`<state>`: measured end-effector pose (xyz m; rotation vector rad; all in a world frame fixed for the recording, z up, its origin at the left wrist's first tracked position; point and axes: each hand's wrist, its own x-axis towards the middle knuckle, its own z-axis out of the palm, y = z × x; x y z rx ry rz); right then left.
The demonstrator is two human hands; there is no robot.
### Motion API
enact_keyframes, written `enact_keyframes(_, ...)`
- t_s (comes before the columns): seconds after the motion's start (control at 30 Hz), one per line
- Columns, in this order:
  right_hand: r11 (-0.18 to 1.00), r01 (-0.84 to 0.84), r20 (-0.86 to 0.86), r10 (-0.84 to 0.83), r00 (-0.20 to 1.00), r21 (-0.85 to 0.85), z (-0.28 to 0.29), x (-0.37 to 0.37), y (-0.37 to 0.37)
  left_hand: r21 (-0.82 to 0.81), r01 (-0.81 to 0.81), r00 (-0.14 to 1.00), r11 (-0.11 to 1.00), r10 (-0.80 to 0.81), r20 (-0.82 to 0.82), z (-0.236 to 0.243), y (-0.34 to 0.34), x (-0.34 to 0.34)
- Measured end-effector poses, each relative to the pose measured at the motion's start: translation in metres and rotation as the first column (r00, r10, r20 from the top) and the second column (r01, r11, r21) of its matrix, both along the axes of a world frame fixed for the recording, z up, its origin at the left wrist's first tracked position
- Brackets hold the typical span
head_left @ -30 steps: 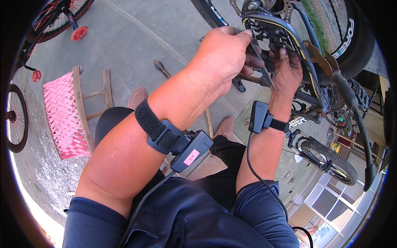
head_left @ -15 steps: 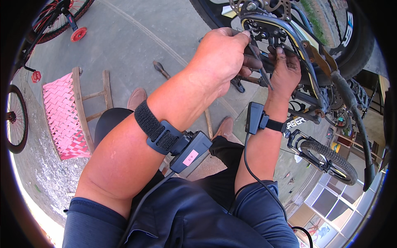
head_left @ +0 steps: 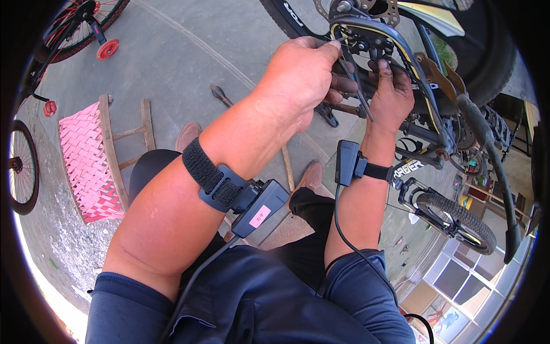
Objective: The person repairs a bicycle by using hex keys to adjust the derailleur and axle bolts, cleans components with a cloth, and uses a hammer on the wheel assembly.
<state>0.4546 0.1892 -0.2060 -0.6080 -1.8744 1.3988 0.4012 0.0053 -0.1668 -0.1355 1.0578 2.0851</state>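
A bicycle frame (head_left: 413, 60) with a disc brake stands ahead of me. Between the fingers of my left hand (head_left: 303, 77), closed, is a thin dark hex key (head_left: 358, 86). Its upper end is near the brake caliper (head_left: 371, 42); the long shank slants down toward my right wrist. My right hand (head_left: 391, 97) is closed at the lower side of the caliper, thumb upward, its fingertips partly hidden behind the part they grip. Just above the caliper sits the perforated brake disc (head_left: 382, 12).
A black tyre (head_left: 487, 63) and a bar with a dark sleeve (head_left: 478, 129) flank my right hand. Another bicycle wheel (head_left: 455, 223) lies lower right. At left are a stool with a pink woven seat (head_left: 89, 163) and a bicycle with a red training wheel (head_left: 107, 49). A wooden-handled tool (head_left: 220, 94) lies on the ground.
The wheel behind the frame has turned, shifting its lettering and pale panels. Both hands have moved slightly left in view, keeping their grips; the hex key slants much as before.
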Motion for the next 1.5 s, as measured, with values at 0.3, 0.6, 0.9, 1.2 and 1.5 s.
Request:
enact_keyframes(0.3,0.999,0.018,0.004,-0.018,1.0,0.035,-0.002,0.0,0.002,-0.008,0.007,1.0,1.0,-0.007,-0.01,0.0,-0.002,-0.001)
enact_keyframes(0.6,0.999,0.021,-0.049,-0.02,0.999,0.026,-0.004,-0.001,0.0,-0.012,0.012,1.0,1.0,-0.012,0.003,0.002,-0.001,-0.001)
enact_keyframes(0.9,1.0,0.012,-0.049,-0.011,0.999,0.028,-0.008,-0.001,0.002,-0.004,0.011,1.0,1.0,-0.011,0.014,0.001,0.0,0.0)
enact_keyframes(1.2,0.999,0.032,-0.029,-0.031,0.999,0.016,-0.003,-0.002,-0.001,0.007,0.022,1.0,1.0,-0.022,0.017,0.002,0.002,0.001)
enact_keyframes(1.5,0.995,0.096,-0.092,-0.095,0.991,0.004,-0.006,-0.007,-0.009,0.003,0.016,1.0,1.0,-0.016,0.016,0.003,0.002,0.002)
